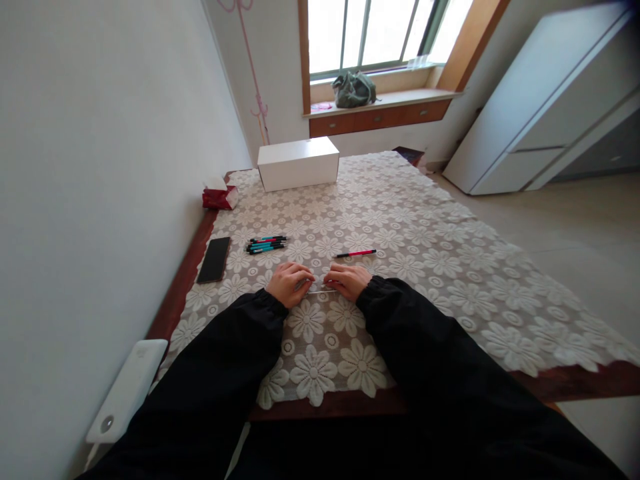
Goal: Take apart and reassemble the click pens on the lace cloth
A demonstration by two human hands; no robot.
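Lace cloth (425, 233) covers the surface. Left hand (289, 283) and right hand (349, 280) each pinch an end of a thin white rod (320, 291); a pink pen (356, 254) lies just beyond.

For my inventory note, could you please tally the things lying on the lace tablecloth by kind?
Pens in the cluster: about 4, hard to separate
Single red pen: 1
Black phone: 1
White box: 1
Red tissue pack: 1
Thin white rod between both hands: 1
Total: about 9

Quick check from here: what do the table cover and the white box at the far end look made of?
Table cover: seemingly crocheted lace, cream and matte, with openwork flowers showing dark wood beneath. White box: probably cardboard, given its smooth matte faces and crisp edges, though painted board is possible.
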